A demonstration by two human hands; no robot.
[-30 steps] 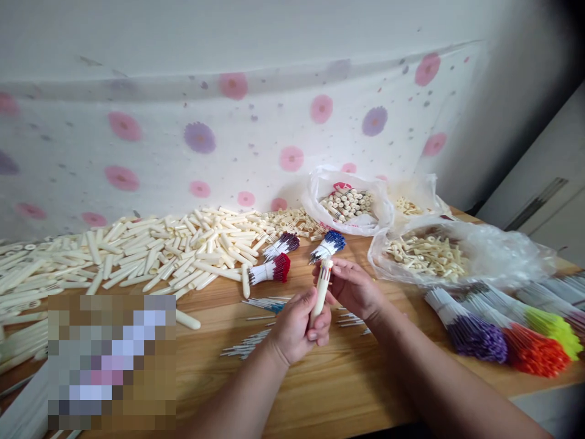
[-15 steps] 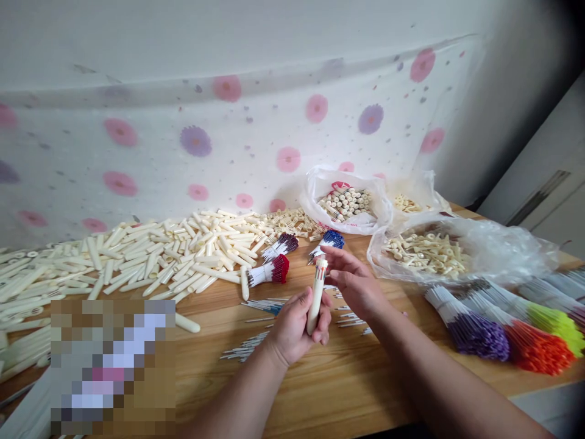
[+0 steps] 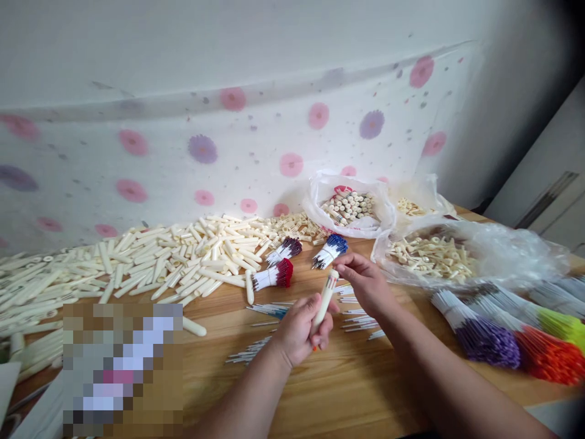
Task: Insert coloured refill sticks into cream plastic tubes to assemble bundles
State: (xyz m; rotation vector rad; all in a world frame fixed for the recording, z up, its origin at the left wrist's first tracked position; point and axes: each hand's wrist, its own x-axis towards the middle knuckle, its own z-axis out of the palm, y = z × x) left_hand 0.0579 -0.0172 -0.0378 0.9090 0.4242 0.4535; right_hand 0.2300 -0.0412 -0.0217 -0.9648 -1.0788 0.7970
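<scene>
My left hand is closed around a cream pen barrel, which stands tilted with its top end up and to the right. My right hand pinches the barrel's top end with thumb and fingertips. An orange tip shows just below my left fingers. Loose thin refills lie on the wooden table under and around both hands. Three small refill bundles, red-tipped, dark and blue, lie just beyond my hands.
A large heap of cream barrels covers the left of the table. Plastic bags of cream parts and of pen pieces sit at back right. Purple, orange and yellow-green refill bundles lie at right. A floral sheet hangs behind.
The barrel has tilted more to the right in my left hand, and my right hand's fingers have closed onto its top end. The view has shifted slightly.
</scene>
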